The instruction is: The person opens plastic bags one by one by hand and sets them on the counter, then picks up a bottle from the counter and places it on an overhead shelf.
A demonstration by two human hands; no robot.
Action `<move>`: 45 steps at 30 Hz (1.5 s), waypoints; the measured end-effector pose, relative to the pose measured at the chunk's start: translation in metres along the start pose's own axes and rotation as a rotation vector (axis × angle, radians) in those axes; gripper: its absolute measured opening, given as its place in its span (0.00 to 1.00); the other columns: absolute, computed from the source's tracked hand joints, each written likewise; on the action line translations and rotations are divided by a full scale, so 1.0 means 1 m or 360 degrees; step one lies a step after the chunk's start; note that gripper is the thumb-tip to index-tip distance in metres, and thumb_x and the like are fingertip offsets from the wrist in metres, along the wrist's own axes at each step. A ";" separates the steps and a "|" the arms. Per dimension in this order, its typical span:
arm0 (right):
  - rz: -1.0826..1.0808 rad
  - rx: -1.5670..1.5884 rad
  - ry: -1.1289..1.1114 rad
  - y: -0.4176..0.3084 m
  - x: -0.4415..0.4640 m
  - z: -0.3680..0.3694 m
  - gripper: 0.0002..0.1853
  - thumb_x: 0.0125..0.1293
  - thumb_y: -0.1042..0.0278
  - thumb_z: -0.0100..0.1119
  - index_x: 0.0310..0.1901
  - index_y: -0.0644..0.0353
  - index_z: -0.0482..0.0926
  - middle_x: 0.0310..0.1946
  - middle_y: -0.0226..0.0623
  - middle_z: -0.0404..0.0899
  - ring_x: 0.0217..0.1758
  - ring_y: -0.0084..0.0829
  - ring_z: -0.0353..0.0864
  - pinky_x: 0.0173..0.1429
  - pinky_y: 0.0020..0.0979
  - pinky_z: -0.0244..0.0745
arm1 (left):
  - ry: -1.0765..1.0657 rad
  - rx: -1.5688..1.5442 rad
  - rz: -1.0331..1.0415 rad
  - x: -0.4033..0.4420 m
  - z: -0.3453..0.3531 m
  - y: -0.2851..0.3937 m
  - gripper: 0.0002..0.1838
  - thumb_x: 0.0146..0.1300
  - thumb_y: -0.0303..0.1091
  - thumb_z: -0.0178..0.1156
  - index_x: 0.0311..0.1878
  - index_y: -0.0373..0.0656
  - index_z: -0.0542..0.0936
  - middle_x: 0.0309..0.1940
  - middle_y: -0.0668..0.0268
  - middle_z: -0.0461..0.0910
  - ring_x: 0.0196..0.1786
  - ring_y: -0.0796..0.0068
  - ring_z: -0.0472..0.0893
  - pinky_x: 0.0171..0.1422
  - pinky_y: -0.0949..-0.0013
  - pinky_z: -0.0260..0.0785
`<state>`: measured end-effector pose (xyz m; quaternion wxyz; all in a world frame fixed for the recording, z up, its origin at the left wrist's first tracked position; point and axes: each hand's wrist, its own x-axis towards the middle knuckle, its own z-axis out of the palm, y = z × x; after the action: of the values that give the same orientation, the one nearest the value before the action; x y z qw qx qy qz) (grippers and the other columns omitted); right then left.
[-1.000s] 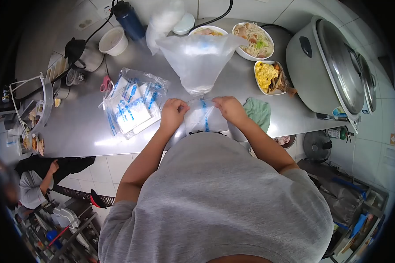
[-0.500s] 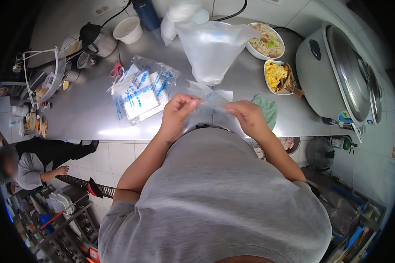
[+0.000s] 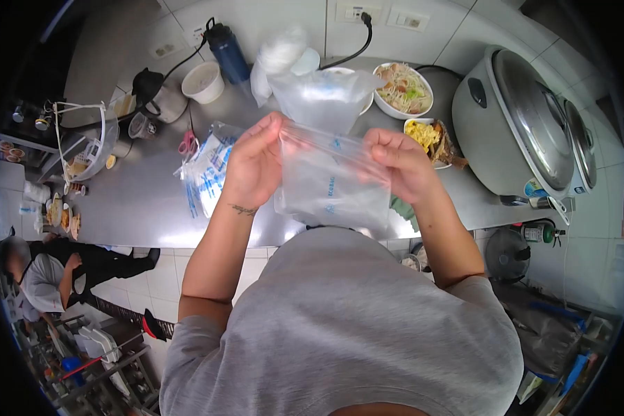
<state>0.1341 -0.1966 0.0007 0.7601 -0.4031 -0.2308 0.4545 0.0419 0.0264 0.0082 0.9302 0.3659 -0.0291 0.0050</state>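
Note:
A clear plastic bag (image 3: 334,182) with blue print hangs stretched between both hands above the steel counter's front edge. My left hand (image 3: 255,154) pinches its upper left corner, and my right hand (image 3: 403,161) grips the upper right side. Behind it stands a larger, whitish plastic bag (image 3: 322,98), its lower part hidden by the held one. A pack of flat printed bags (image 3: 211,166) lies left of my left hand, partly covered by it. The green cloth (image 3: 403,210) shows just below my right hand.
A bowl of noodles and vegetables (image 3: 403,90) and a bowl with egg (image 3: 426,135) are at the right, beside a large cooker (image 3: 513,125). Pink scissors (image 3: 187,142), a white tub (image 3: 203,82) and a blue bottle (image 3: 227,52) are left. Another person (image 3: 48,274) is at far left.
Both hands have risen with the small bag and moved farther apart, so it now hangs spread open in width. The camera view has shifted, and the other person's arm has moved.

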 end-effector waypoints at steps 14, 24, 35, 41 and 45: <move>-0.0064 -0.1201 0.1244 0.112 0.095 -0.098 0.14 0.55 0.65 0.61 0.29 0.72 0.78 0.19 0.36 0.79 0.25 0.26 0.79 0.32 0.28 0.75 | 0.0961 0.1796 0.0198 0.069 -0.190 -0.140 0.13 0.59 0.37 0.59 0.32 0.35 0.79 0.23 0.66 0.79 0.23 0.77 0.75 0.28 0.71 0.67; 0.0276 0.0054 0.0957 0.132 0.016 -0.099 0.17 0.66 0.57 0.53 0.52 0.59 0.73 0.37 0.33 0.77 0.36 0.25 0.76 0.38 0.26 0.73 | 0.0489 0.0347 -0.0807 -0.013 -0.133 -0.089 0.18 0.64 0.36 0.55 0.55 0.40 0.73 0.42 0.64 0.78 0.41 0.77 0.76 0.46 0.72 0.68; -0.0232 -0.2316 0.0639 0.173 0.006 -0.102 0.21 0.47 0.62 0.68 0.45 0.54 0.78 0.44 0.39 0.76 0.50 0.41 0.73 0.55 0.38 0.67 | 0.0244 0.2068 -0.0305 -0.024 -0.144 -0.152 0.20 0.52 0.34 0.67 0.50 0.43 0.78 0.37 0.61 0.81 0.38 0.73 0.79 0.46 0.70 0.70; -0.0268 -0.2287 0.0409 0.158 0.019 -0.094 0.16 0.48 0.61 0.68 0.39 0.55 0.80 0.44 0.35 0.76 0.51 0.40 0.72 0.54 0.40 0.66 | 0.0309 0.1610 -0.0417 -0.030 -0.121 -0.130 0.11 0.56 0.32 0.64 0.42 0.40 0.79 0.35 0.64 0.82 0.40 0.75 0.81 0.46 0.71 0.71; 0.0203 -0.1519 0.0514 0.124 0.017 -0.072 0.15 0.49 0.60 0.68 0.37 0.56 0.79 0.44 0.35 0.76 0.53 0.41 0.71 0.54 0.41 0.65 | 0.0526 0.0989 -0.0495 -0.035 -0.093 -0.101 0.10 0.61 0.33 0.60 0.43 0.39 0.77 0.35 0.64 0.81 0.39 0.74 0.81 0.48 0.71 0.73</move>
<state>0.1314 -0.1783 -0.1420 0.4880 -0.7839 -0.2671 0.2756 0.0146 0.0160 -0.1307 0.7567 0.6247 0.1801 -0.0685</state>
